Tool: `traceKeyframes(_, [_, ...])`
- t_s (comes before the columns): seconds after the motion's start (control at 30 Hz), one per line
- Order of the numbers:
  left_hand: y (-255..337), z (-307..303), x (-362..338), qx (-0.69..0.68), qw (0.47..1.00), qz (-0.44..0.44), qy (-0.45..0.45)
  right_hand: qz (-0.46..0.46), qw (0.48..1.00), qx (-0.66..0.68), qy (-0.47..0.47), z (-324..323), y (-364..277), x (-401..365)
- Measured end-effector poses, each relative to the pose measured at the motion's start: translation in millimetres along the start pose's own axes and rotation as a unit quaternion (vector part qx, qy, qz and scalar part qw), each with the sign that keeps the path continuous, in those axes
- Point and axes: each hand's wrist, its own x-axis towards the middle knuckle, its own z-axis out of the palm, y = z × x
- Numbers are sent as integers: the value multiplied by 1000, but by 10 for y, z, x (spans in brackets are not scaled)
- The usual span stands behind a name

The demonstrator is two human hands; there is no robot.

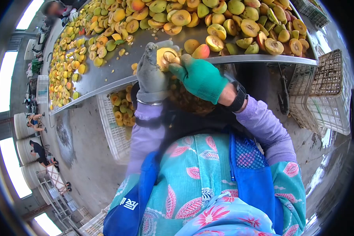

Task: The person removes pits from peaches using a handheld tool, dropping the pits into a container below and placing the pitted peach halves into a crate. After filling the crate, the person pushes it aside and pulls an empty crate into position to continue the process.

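My left hand (151,76), in a grey glove, is closed around a yellow peach half (168,58) with its cut face turned up. A curved brown groove or edge shows around the middle of that cut face. Against the right side of the fruit presses my right hand (200,78), in a green glove, thumb and fingers closed together. Whether a small tool sits in those fingers is hidden. Both hands are above the near rim of a metal table (118,72), where many halved peaches (181,17) lie heaped.
Below the table, a white crate (110,126) holds more peach halves. Stacked plastic crates (326,94) stand on the floor at right. A long dark-handled tool (284,94) hangs under the table edge. Other people (39,151) are at the far left, beside large white tubs (25,126).
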Motion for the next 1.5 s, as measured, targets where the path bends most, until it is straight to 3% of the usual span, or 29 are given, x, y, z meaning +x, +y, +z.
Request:
traceKeyframes(0.1, [-88, -2, -9, 63, 996, 46, 33, -20, 1000, 2, 3, 24, -12, -28])
traceKeyframes(0.23, [35, 81, -37, -110, 991, -51, 53, -38, 999, -5, -13, 94, 53, -53])
traceKeyframes(0.33, [155, 74, -40, -11, 997, -66, -30, -18, 1000, 25, -2, 141, 52, -161])
traceKeyframes(0.43, [188, 127, -44, 4, 998, -39, -45, 1, 999, 45, 10, 184, 117, -193])
traceKeyframes(0.5, [98, 279, -130, -109, 992, -23, 62, 77, 988, 132, -11, 138, -1, -162])
traceKeyframes(0.53, [50, 316, -160, -163, 980, -14, 114, 114, 977, 176, -20, 126, -75, -144])
traceKeyframes(0.63, [-85, 194, -195, -123, 978, -102, 133, 257, 907, 313, -116, 171, -211, -215])
traceKeyframes(0.67, [17, 183, -195, -46, 987, -114, 104, 225, 906, 348, -84, 212, -218, -222])
traceKeyframes(0.77, [100, 127, -70, -91, 984, -149, 46, 275, 804, 498, -176, 28, -241, -185])
traceKeyframes(0.8, [141, 90, -31, -58, 987, -152, 19, 262, 756, 579, -157, 133, -210, -188])
traceKeyframes(0.87, [181, 160, -1, -40, 994, -106, 4, 184, 824, 533, -57, 332, -208, -168])
traceKeyframes(0.93, [197, 161, -6, -17, 995, -97, -9, 201, 869, 451, -22, 334, -241, -215])
traceKeyframes(1.03, [216, 152, 24, 16, 992, -125, -18, 291, 696, 642, -138, 162, -236, -181])
traceKeyframes(1.13, [265, 119, 64, 60, 992, -108, -40, 213, 870, 445, -31, 312, -271, -160])
traceKeyframes(1.23, [255, 28, 150, 73, 991, -67, -93, 303, 728, 608, -97, 311, -278, -93])
traceKeyframes(1.33, [327, -28, 146, 49, 992, -91, -78, 244, 782, 564, -108, 336, -319, -45])
traceKeyframes(1.43, [222, -111, 204, 7, 989, -124, -86, 224, 826, 516, -38, 515, -348, -23])
traceKeyframes(1.47, [248, -175, 270, 236, 952, 91, -173, 269, 674, 655, -209, 469, -258, 56])
traceKeyframes(1.5, [257, -199, 246, 189, 968, 40, -163, 240, 619, 710, -236, 459, -221, 38])
